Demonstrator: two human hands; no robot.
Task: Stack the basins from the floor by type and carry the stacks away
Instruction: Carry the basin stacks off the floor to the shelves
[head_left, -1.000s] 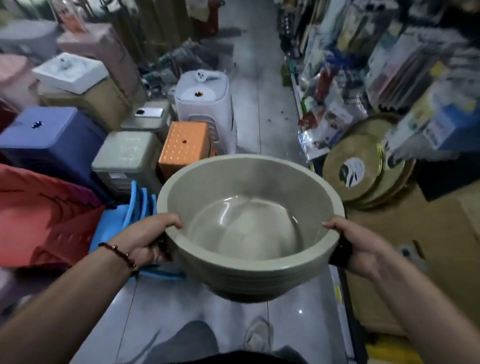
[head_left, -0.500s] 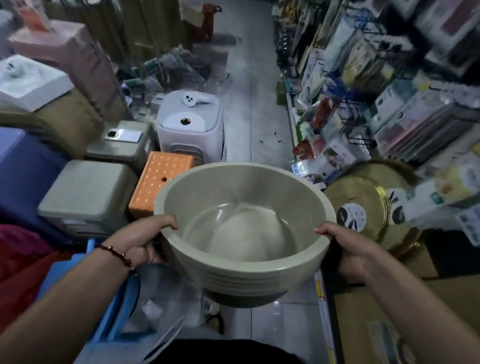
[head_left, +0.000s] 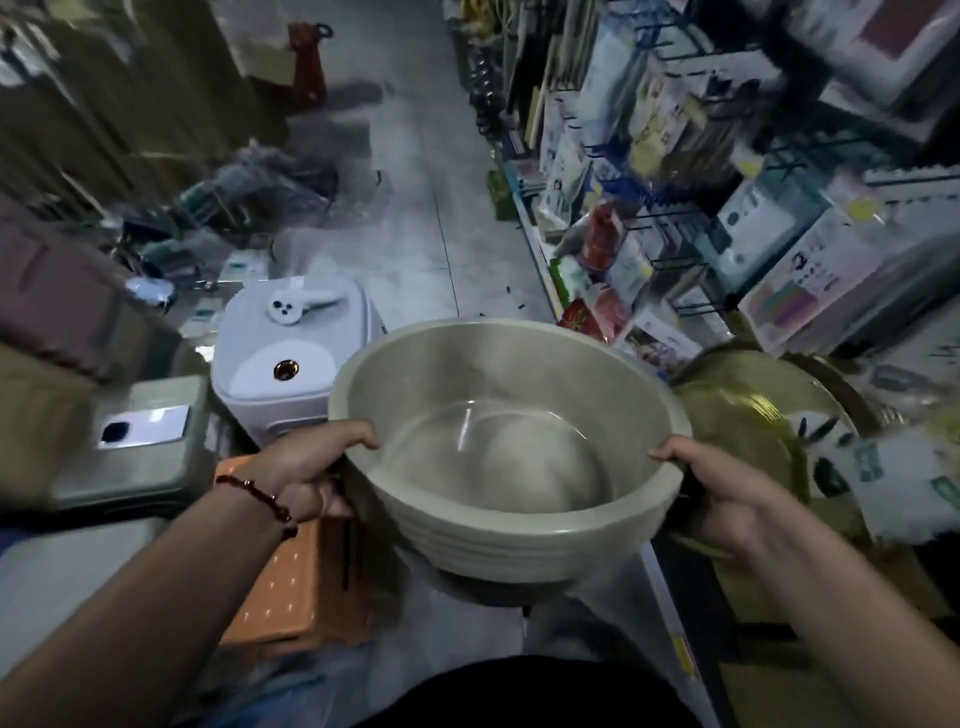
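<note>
Left hand (head_left: 306, 470), right hand (head_left: 727, 493) each gripping rim of grey basin stack (head_left: 509, 447), held above floor

One cam only, head-worn, wide-angle w/ bent edges. Looks fwd and down a shop aisle; floor (head_left: 415, 218) runs off toward 12 o'clock. Very near the stack of grey-green basins (head_left: 519, 525) at frame centre, forearms entering from 7 and 5 o'clock. Shelving (head_left: 675, 171) at 2 o'clock, white stool (head_left: 291, 364) at 10. No 2nd view, so no overlap.

The stack of basins (head_left: 511, 457) hangs between both hands, stools (head_left: 296, 364) to its left, shelves (head_left: 727, 182) right.
</note>
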